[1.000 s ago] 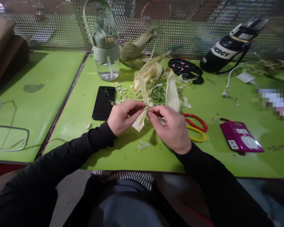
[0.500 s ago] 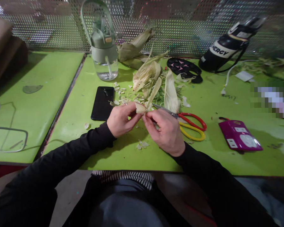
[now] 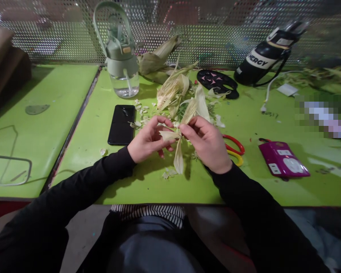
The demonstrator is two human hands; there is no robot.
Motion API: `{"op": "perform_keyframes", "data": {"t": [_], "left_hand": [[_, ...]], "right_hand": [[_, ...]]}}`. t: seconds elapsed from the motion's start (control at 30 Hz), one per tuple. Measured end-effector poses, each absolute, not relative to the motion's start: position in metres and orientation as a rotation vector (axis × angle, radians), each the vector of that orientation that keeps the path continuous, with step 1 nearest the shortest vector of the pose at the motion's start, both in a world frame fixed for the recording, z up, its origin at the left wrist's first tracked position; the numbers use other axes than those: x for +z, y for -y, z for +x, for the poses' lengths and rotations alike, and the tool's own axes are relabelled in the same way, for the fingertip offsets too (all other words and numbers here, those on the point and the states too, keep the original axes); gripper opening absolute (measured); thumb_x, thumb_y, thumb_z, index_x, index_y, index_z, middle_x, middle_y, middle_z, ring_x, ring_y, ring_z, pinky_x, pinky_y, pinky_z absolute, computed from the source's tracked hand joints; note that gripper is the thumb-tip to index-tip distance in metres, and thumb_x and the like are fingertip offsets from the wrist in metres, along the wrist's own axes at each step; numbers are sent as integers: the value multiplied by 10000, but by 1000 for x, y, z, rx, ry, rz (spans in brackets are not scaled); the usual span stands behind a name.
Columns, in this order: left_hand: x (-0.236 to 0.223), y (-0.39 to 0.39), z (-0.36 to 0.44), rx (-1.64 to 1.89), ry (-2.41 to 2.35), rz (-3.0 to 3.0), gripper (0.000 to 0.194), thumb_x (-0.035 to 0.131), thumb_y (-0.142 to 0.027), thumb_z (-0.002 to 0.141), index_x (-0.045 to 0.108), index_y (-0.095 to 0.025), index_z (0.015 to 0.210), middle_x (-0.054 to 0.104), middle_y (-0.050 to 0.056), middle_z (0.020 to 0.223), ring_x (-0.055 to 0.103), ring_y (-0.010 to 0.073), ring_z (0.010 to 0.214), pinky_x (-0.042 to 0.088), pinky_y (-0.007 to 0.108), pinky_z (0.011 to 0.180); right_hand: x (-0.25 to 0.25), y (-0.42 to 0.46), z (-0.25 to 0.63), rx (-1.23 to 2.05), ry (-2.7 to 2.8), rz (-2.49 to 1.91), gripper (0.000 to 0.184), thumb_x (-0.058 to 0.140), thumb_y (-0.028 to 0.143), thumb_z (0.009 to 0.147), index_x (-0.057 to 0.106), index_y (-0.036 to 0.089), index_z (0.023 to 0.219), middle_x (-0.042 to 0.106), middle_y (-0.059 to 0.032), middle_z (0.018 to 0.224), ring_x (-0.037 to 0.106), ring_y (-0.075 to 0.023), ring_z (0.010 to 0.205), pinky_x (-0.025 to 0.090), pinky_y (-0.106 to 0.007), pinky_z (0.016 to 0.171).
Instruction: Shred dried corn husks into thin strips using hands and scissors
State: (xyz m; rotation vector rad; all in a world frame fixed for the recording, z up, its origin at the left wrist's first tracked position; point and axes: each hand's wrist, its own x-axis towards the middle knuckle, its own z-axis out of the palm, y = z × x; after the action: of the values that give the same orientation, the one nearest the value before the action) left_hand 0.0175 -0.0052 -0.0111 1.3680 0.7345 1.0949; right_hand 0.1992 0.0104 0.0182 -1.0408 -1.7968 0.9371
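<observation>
Pale strips of corn husk meet in a small cross-like bunch between my hands, one hanging down and one pointing left. My right hand pinches the bunch near its centre, thumb against fingers, with a longer strip rising behind. Around the left-pointing strip, my left hand has its fingers apart, the thumb just under the strip; whether it touches is hard to see. Scissors with red and yellow handles lie partly hidden behind my right hand. Beyond my hands sits a pile of dried corn husks.
A black phone lies left of my hands, with a clear water bottle behind it. At the right are a purple power socket, a white cable and a black bottle. Husk scraps dot the green table.
My left fingers have spread from their earlier closed pose. The husk bunch now shows a strip hanging down. My right hand has shifted slightly up and right, covering more of the scissors.
</observation>
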Motion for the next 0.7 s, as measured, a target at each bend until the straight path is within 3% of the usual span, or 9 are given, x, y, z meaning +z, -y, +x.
{"op": "perform_keyframes", "data": {"t": [0.2, 0.43, 0.6, 0.7], "left_hand": [[-13, 9, 20, 1102, -823, 1513, 221, 647, -252, 852, 493, -172, 989, 639, 47, 1025, 623, 44, 563, 485, 122, 403], [-13, 7, 20, 1085, -685, 1463, 252, 659, -311, 860, 502, -176, 1002, 558, -10, 824, 599, 69, 611, 517, 150, 462], [-17, 5, 18, 1106, -646, 1419, 312, 646, -434, 867, 492, -200, 1005, 603, 16, 882, 619, 99, 657, 552, 223, 557], [-19, 4, 16, 1089, -616, 1351, 322, 624, -448, 881, 477, -205, 1033, 632, 34, 911, 654, 117, 667, 551, 237, 557]], "right_hand": [[15, -10, 198, 925, 1750, -1081, 246, 674, 384, 861, 534, 210, 757, 508, 51, 623, 463, -90, 529, 385, -231, 470], [13, -10, 198, 1186, 1641, -961, 147, 652, 336, 872, 595, 208, 831, 520, 47, 651, 464, -87, 540, 393, -230, 487], [14, -11, 201, 1420, 1615, -845, 189, 669, 331, 859, 683, 224, 1016, 611, 29, 749, 502, -81, 556, 432, -234, 501], [17, -13, 202, 1335, 1648, -844, 139, 715, 329, 828, 728, 230, 925, 650, 25, 759, 518, -77, 564, 443, -232, 514]]}}
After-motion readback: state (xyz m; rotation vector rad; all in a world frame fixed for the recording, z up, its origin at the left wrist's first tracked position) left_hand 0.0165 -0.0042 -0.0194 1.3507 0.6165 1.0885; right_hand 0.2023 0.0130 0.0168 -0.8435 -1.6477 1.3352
